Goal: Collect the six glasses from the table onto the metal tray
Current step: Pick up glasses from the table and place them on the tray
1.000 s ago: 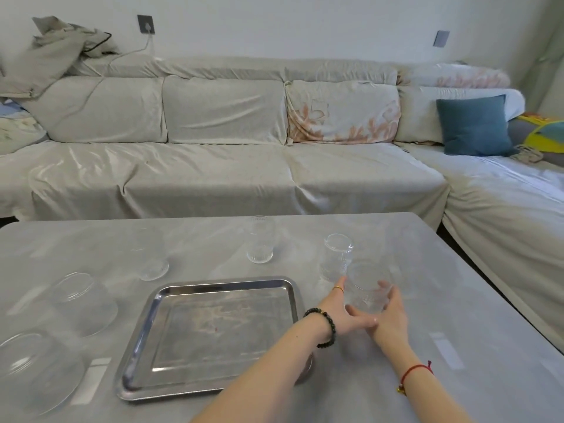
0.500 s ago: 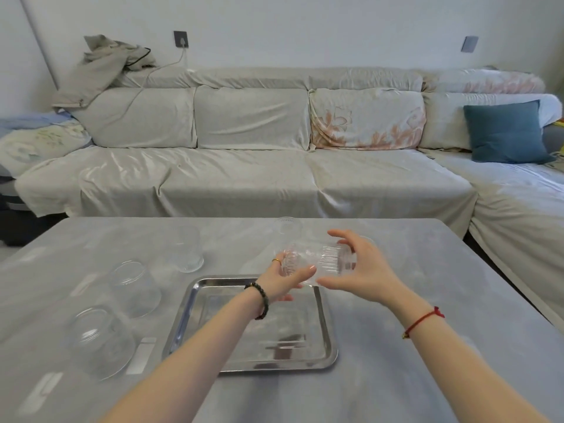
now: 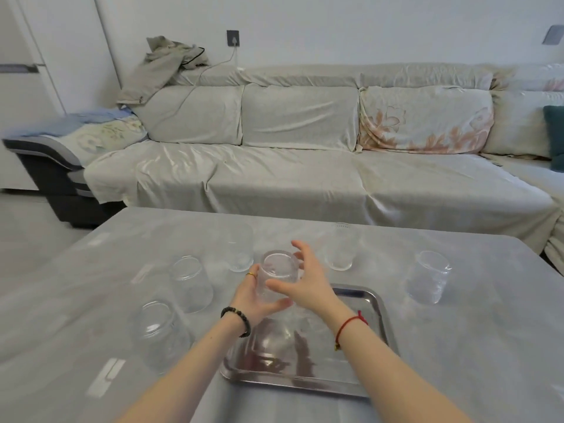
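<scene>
Above grey table (image 3: 457,346), left hand (image 3: 256,300) cups glass (image 3: 277,274), right hand (image 3: 308,285) splayed.

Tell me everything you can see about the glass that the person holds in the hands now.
The held glass is a clear, colourless tumbler, seemingly ribbed or textured on its wall, and it looks empty. It is upside down, its thick base on top and its mouth pointing down. The left hand grips its lower part, with the thumb across the front. The right hand is beside it with fingers spread, at most lightly touching. It is raised above the far edge of the metal tray, not resting on it.
</scene>
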Available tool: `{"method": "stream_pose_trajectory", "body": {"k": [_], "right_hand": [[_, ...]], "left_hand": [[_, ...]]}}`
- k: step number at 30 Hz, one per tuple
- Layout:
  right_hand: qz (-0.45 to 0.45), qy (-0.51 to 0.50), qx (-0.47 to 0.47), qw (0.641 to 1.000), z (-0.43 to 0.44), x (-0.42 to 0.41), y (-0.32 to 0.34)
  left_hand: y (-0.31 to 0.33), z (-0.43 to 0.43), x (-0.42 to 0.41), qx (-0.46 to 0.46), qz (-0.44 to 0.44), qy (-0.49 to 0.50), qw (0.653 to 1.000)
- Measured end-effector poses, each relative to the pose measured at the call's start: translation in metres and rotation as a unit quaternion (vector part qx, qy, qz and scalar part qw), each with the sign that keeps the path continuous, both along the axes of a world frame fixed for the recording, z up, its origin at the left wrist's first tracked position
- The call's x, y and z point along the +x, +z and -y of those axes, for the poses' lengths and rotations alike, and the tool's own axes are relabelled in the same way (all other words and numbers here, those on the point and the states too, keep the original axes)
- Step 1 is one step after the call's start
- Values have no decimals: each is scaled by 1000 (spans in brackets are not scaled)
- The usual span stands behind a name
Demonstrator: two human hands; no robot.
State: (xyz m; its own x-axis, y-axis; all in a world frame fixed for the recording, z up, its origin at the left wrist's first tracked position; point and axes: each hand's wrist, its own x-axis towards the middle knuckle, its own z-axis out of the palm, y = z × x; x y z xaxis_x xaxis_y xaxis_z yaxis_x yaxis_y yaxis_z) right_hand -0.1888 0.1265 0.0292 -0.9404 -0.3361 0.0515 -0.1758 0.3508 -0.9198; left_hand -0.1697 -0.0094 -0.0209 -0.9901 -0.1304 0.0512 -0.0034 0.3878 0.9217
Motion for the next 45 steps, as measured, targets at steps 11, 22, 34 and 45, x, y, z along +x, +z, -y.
{"method": "stream_pose_trajectory", "body": {"k": [11, 22, 34, 45], "right_hand": [[70, -26, -31, 997, 39, -18, -61], [56, -11, 65, 996, 10, -5, -65], [27, -267, 176, 947, -129, 47, -101], [58, -280, 141, 948, -127, 38, -100]], "left_hand": [[-40, 21, -24, 101, 46, 36, 993], [-31, 28, -6, -54, 26, 16, 998], [-51, 40, 49, 6, 95, 141, 985], [-49, 34, 58, 22, 110, 144, 983]]}}
